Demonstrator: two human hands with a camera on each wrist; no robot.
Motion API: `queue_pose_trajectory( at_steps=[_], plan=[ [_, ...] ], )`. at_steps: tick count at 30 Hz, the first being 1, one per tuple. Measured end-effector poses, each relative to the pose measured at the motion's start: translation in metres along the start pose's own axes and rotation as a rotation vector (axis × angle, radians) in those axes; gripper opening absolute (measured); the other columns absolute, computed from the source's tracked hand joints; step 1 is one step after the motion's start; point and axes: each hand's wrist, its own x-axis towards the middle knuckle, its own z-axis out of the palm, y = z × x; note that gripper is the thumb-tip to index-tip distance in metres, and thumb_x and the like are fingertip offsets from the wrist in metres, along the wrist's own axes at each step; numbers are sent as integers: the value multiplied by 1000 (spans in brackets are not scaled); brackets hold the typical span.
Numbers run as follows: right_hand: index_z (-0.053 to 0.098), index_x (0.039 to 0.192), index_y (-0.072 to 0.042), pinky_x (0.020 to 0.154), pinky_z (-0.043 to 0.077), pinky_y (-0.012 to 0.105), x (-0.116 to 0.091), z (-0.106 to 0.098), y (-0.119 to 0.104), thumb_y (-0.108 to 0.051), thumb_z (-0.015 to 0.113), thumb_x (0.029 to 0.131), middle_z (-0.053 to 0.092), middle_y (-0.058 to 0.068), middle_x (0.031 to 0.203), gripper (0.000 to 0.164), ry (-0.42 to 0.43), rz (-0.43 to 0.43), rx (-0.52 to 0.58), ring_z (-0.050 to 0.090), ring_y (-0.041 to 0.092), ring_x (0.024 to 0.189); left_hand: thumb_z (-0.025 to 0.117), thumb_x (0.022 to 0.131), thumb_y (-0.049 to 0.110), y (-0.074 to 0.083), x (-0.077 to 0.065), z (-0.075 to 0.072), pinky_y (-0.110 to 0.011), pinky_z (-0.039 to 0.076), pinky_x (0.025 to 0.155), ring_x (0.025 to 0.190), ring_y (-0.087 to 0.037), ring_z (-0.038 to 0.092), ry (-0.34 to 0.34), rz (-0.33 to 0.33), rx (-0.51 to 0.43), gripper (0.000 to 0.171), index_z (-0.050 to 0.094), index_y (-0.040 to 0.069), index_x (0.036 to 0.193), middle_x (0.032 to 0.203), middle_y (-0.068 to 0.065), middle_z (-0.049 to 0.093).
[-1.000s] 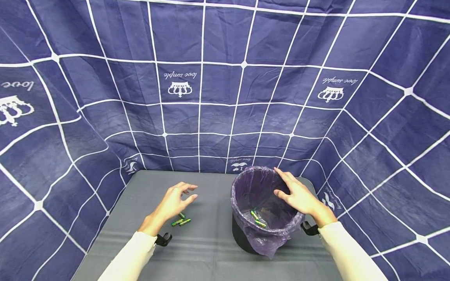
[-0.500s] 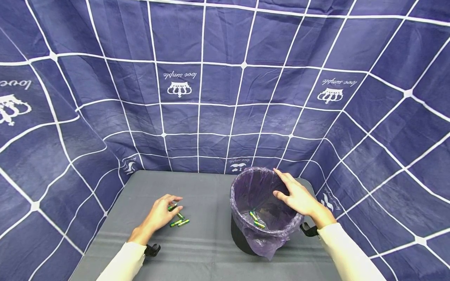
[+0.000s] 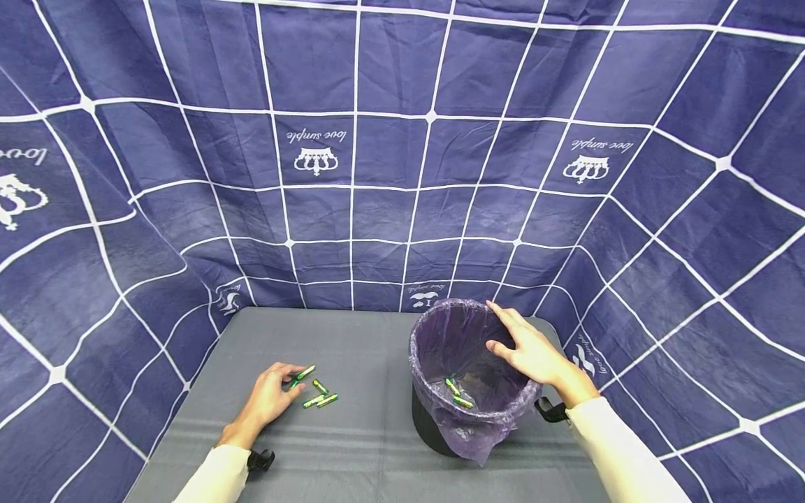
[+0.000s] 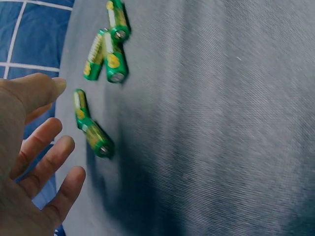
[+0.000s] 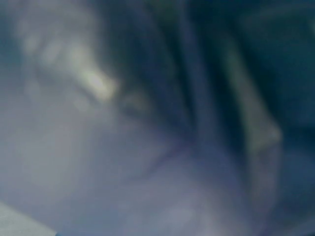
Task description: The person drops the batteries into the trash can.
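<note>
Several green-and-yellow batteries (image 3: 327,400) lie in a loose group on the grey tabletop. My left hand (image 3: 267,396) is beside the group's left end, its fingertips close to the farthest battery (image 3: 306,372). In the left wrist view, the fingers of my left hand (image 4: 42,152) are spread and hold nothing. My right hand (image 3: 531,349) rests at the right rim of a black bin (image 3: 429,423), fingers extended along the rim and thumb over the opening. A purple bag (image 3: 468,433) lines the bin. Two batteries (image 3: 463,402) lie inside it.
Dark blue cloth (image 3: 383,209) with a white grid hangs behind the table (image 3: 352,447) and on both sides. The bin stands on the right half of the table. Blurred purple bag film (image 5: 147,187) fills most of the right wrist view.
My left hand has moved left and down, from above the batteries to beside them, so more of them show. My right hand has stayed at the bin's rim.
</note>
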Motion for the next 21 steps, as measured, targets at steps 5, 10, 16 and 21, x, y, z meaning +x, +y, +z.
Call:
queue_pose_trajectory(
  at_steps=[5,10,16,21],
  plan=[
    [41,180,-10,118,55,72,1,-1,0,-29,78,110,65,18,157,81,0,3,1,70,44,141,98,88,1,-10,-4,2,-42,65,89,96,-36,79,18,-15,14,33,88,4,119,113,-15,82],
    [41,181,-12,119,54,72,0,-1,1,-29,78,110,64,18,159,81,0,4,9,69,44,143,98,87,1,-17,-7,6,-40,65,88,94,-32,79,19,-41,29,32,88,6,117,113,-14,82],
    [41,181,-15,118,55,71,0,1,2,-30,78,111,64,16,159,81,1,6,10,71,42,142,97,85,-4,-21,-10,9,-32,62,80,84,-22,77,16,-70,3,32,88,5,115,107,-12,82],
    [42,181,-16,117,56,71,0,0,1,-31,78,111,65,15,158,81,-1,11,8,71,41,141,96,85,-6,-24,-12,11,-27,58,74,76,-10,71,-3,-113,-8,33,88,5,115,100,-8,81]
  ],
)
